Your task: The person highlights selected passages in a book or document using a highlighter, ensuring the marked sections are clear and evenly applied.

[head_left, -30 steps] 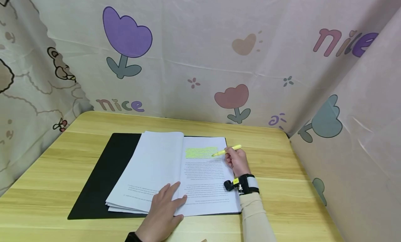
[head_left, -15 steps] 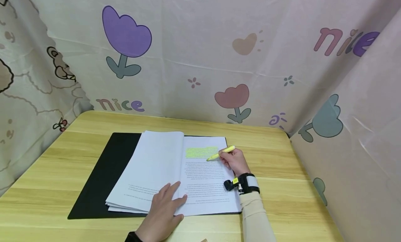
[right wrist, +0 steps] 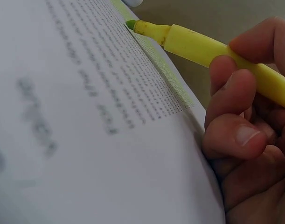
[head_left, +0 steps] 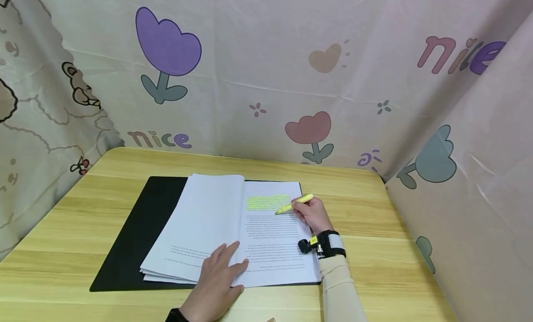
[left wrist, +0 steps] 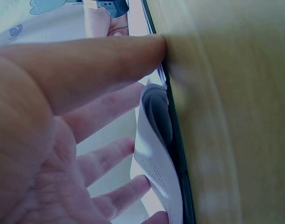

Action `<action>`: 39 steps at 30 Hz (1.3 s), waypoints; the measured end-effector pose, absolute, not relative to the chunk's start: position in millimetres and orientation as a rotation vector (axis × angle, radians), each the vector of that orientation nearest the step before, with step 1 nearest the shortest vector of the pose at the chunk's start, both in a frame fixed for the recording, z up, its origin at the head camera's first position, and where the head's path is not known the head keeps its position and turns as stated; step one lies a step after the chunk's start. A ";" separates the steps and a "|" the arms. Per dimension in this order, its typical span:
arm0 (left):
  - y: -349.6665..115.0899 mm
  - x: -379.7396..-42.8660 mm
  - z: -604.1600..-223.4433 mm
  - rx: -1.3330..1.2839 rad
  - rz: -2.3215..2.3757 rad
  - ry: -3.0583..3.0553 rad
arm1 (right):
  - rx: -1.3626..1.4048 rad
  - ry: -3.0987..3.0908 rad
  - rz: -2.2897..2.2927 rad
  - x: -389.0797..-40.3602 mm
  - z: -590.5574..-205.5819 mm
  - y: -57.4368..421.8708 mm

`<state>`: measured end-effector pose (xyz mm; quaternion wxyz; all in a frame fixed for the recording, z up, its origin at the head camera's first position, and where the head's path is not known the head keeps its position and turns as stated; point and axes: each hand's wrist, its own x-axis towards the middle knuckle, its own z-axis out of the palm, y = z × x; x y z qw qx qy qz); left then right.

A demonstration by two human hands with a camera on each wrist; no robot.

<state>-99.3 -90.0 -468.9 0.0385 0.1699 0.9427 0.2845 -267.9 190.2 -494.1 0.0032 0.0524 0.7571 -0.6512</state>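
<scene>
A stack of printed pages lies spread in a black folder (head_left: 137, 234), with turned sheets (head_left: 208, 211) on the left and a text page (head_left: 270, 278) on the right. My left hand (head_left: 216, 280) rests with spread fingers across the lower fold. In the left wrist view the sheets curl up by its fingers (left wrist: 109, 158). My right hand (head_left: 315, 214) pinches a yellow highlighter (right wrist: 193, 44) over the text page. Its green tip is just below a block of highlighted lines (head_left: 267, 202); whether it touches the paper I cannot tell.
All this lies on a wooden table (head_left: 358, 197). Fabric with printed flowers (head_left: 250, 72) hangs behind and at both sides. A black wrist camera (head_left: 306, 246) sits strapped at the right wrist, low over the page. A small brown corner pokes in at the bottom edge.
The highlighter and right hand have moved left and slightly down, from the right part of the highlighted block to just beneath it, then stayed nearly still. The left hand has not moved.
</scene>
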 end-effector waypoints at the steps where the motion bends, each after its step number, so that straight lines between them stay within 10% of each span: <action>1: -90.1 -99.1 -468.8 0.521 0.874 2.891 | 0.165 2.375 -2.037 -267.9 -493.6 189.9; 39: -91.0 -98.7 -469.3 0.542 0.860 2.913 | 0.098 2.500 -1.889 -264.9 -487.0 189.7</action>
